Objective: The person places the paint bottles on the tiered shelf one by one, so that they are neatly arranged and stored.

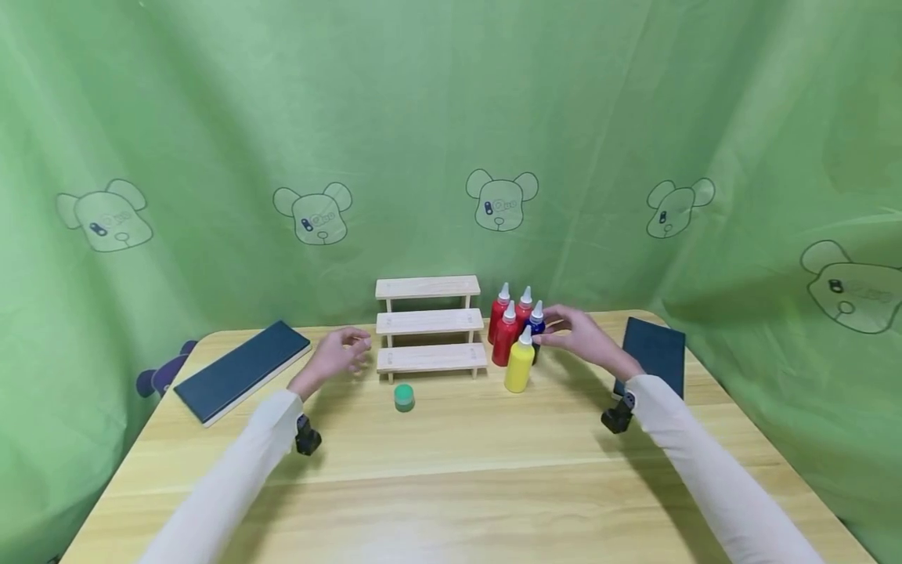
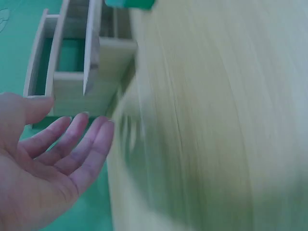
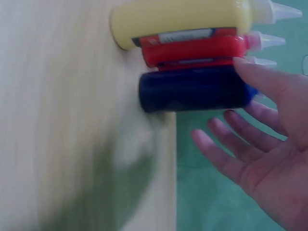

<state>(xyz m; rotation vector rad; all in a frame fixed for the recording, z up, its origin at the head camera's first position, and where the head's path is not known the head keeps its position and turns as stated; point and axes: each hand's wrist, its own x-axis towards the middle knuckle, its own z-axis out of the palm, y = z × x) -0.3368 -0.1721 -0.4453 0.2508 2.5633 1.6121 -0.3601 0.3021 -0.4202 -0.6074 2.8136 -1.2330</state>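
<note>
My right hand [image 1: 578, 335] is at the blue squeeze bottle [image 1: 537, 323], its thumb overlapping the bottle's upper part. In the right wrist view the other fingers [image 3: 226, 159] spread loosely beside and behind the blue bottle [image 3: 192, 89]. A yellow squeeze bottle [image 1: 519, 366] stands in front, and red squeeze bottles [image 1: 504, 341] stand close by on the left; all have pointed white caps. My left hand [image 1: 338, 356] hovers left of a three-step wooden rack [image 1: 431, 358], palm turned inward, fingers relaxed and holding nothing. The rack's steps carry no objects.
A small green-lidded jar [image 1: 404, 397] sits in front of the rack. One dark blue book [image 1: 243, 372] lies at the left, another [image 1: 658, 352] at the right, partly behind the right forearm. Green curtain [image 1: 423, 141] hangs behind the wooden table [image 1: 451, 486].
</note>
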